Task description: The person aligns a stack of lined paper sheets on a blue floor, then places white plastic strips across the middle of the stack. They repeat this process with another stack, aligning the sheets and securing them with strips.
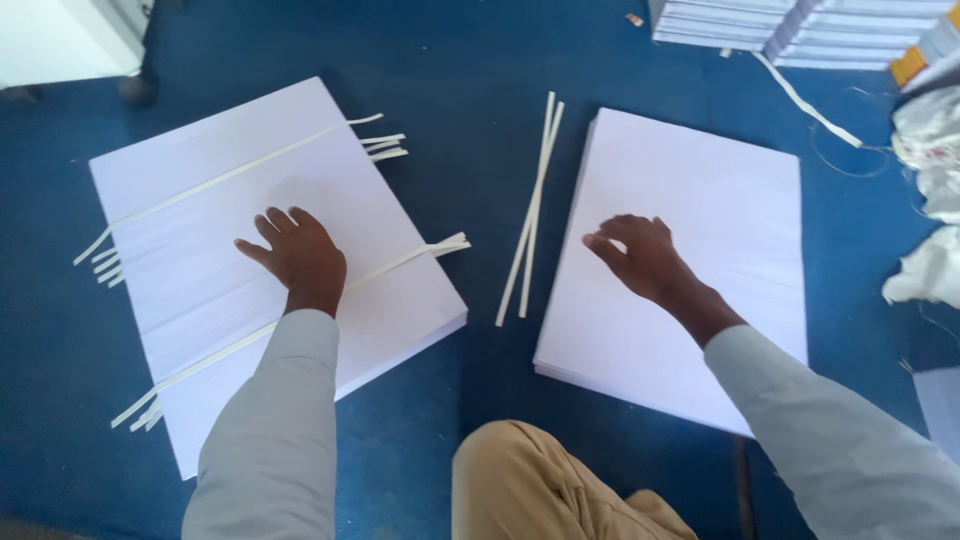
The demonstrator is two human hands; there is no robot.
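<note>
Two stacks of white paper lie on a blue floor. My left hand (295,255) rests flat on the left stack (200,220), fingers spread, holding nothing. Thin white strips (230,175) cross that stack, with their ends sticking out past its edges. My right hand (640,255) lies on the right stack (720,200), fingers slightly curled toward its left edge, pressing the top sheet. Between the stacks lie two long loose white strips (533,215).
More bundled paper stacks (790,30) stand at the top right, a white strap (805,105) trailing from them. Crumpled white wrapping (930,200) lies at the right edge. My knee in tan trousers (540,480) is at the bottom centre.
</note>
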